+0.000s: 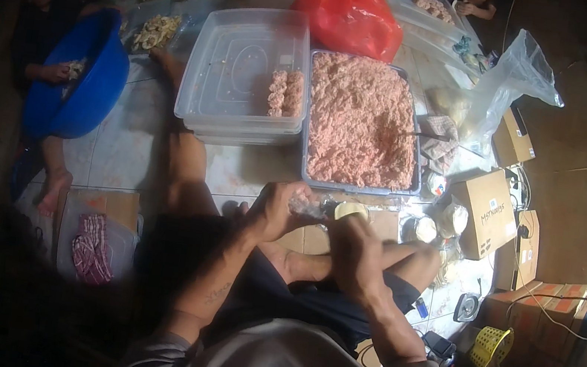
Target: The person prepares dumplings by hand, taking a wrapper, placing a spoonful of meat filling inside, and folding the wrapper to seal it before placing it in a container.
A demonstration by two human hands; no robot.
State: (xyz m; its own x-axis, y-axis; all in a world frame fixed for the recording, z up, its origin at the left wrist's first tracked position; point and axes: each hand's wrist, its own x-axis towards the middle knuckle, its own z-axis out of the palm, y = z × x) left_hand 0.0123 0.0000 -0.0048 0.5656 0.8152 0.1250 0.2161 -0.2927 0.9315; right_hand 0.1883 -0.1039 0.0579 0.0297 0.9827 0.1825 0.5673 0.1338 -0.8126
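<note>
My left hand (279, 211) is closed on a crumpled clear plastic wrapping (303, 204), held above my crossed legs. Beside it my right hand (357, 251) is closed around a pale yellow, round stack that looks like dough wrappers (351, 210); its fingers partly hide the stack. Just beyond both hands stands a wide tub (356, 189) heaped with pink ground meat (364, 111). A spoon-like handle (428, 135) sticks out over its right side. To the tub's left, a clear plastic bin (239, 63) holds short rows of filled dumplings (286, 94) along its right side.
Several plastic-wrapped pale packs (420, 228) lie to my right, before a cardboard box (482, 214). A red plastic bag (351, 11) sits behind the tub. At left a person works over a blue basin (89, 91). A yellow basket (491, 350) stands at lower right.
</note>
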